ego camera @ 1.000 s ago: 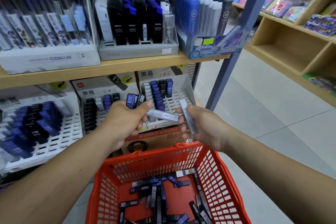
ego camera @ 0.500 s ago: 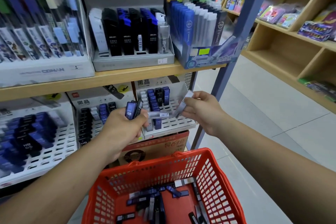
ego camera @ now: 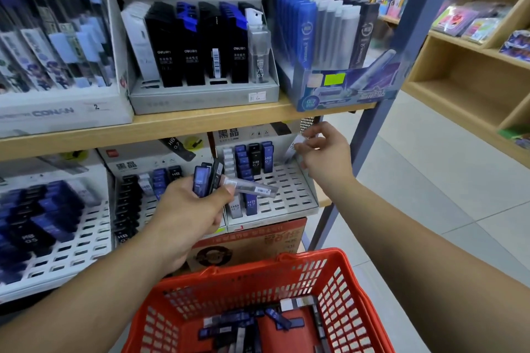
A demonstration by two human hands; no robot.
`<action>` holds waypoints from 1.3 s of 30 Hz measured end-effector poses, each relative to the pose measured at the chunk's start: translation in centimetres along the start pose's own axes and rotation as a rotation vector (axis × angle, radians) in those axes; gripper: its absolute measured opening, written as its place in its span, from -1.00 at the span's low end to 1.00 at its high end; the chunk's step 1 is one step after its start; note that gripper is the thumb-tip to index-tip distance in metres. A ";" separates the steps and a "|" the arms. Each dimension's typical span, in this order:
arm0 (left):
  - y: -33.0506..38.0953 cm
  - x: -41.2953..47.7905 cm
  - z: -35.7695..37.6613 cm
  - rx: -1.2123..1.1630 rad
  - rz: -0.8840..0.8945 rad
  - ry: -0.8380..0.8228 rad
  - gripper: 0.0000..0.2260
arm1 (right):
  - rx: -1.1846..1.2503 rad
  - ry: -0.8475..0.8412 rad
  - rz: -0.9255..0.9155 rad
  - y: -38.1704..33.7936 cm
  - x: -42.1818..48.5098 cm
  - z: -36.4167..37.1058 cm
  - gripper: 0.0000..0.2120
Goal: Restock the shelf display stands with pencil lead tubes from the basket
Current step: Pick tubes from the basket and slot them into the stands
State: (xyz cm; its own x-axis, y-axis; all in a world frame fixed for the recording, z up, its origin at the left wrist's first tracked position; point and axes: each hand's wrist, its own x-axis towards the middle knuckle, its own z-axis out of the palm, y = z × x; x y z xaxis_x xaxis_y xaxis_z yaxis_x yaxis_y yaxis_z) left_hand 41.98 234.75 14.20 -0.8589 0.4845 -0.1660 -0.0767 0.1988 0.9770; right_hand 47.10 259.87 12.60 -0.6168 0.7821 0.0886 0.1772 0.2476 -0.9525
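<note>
One red basket (ego camera: 354, 295), three slotted stands (ego camera: 289, 189) below, three display boxes (ego camera: 200, 100) on the wooden shelf (ego camera: 172, 129).

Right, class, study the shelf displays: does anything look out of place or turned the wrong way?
In the grey stand on the upper shelf, one black tube shows its barcode while its neighbours show printed fronts: it seems turned back to front. Nothing looks spilled or broken.

The left hand (ego camera: 186, 209) grips a blue tube (ego camera: 200, 180), a black tube (ego camera: 217, 172) and a see-through tube (ego camera: 253, 188). The right hand (ego camera: 325, 153) pinches a pale tube (ego camera: 295, 145). Below both grips, the basket (ego camera: 312, 255) is red with rows of little holes. Between the grips, the stand (ego camera: 289, 184) is white with rows of slots.
</note>
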 end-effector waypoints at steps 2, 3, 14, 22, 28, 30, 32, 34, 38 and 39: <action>-0.1 0.0 0.1 0.001 0.003 -0.008 -0.85 | -0.034 -0.031 -0.051 0.2 0.3 0.5 -0.73; -0.1 -0.1 0.1 0.000 0.003 -0.010 -0.86 | -0.063 -0.051 -0.084 0.3 0.4 0.7 -0.72; 0.3 -0.1 0.3 -0.111 -0.082 0.023 -0.82 | -0.188 -0.204 -0.141 0.0 2.3 1.0 -0.68; 0.2 0.2 -0.2 -0.187 -0.145 0.036 -0.84 | -0.363 -0.241 -0.292 0.6 2.3 0.7 -0.79; 0.4 0.1 -0.1 -0.211 -0.145 0.032 -0.87 | -0.752 -0.218 -0.428 -0.1 1.5 1.1 -0.80; 0.3 0.2 -0.1 -0.212 -0.146 0.034 -0.86 | -0.782 -0.291 -0.369 -0.5 1.2 0.9 -0.70; 0.2 0.3 -0.1 -0.215 -0.144 0.035 -0.86 | -0.780 -0.280 -0.339 -0.9 0.7 0.4 -0.66; 0.2 0.3 -0.1 -0.222 -0.153 0.036 -0.87 | -0.639 -0.204 -0.342 -1.8 0.0 -0.2 -0.74; 1.0 0.2 0.1 -0.298 -0.195 0.003 -0.89 | -0.382 -0.596 -0.305 -4.7 -2.9 -0.8 -0.66; 1.2 0.1 0.3 -0.332 -0.200 -0.010 -0.90 | -0.422 -0.674 -0.333 -5.0 -3.6 -0.6 -0.60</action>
State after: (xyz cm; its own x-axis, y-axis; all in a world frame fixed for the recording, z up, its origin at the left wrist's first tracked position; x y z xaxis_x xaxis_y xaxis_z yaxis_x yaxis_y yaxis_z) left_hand 41.95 235.26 15.34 -0.8053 0.4729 -0.3574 -0.4032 0.0049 0.9151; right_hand 48.86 256.18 17.23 -0.9872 0.1577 0.0250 0.0939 0.7000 -0.7080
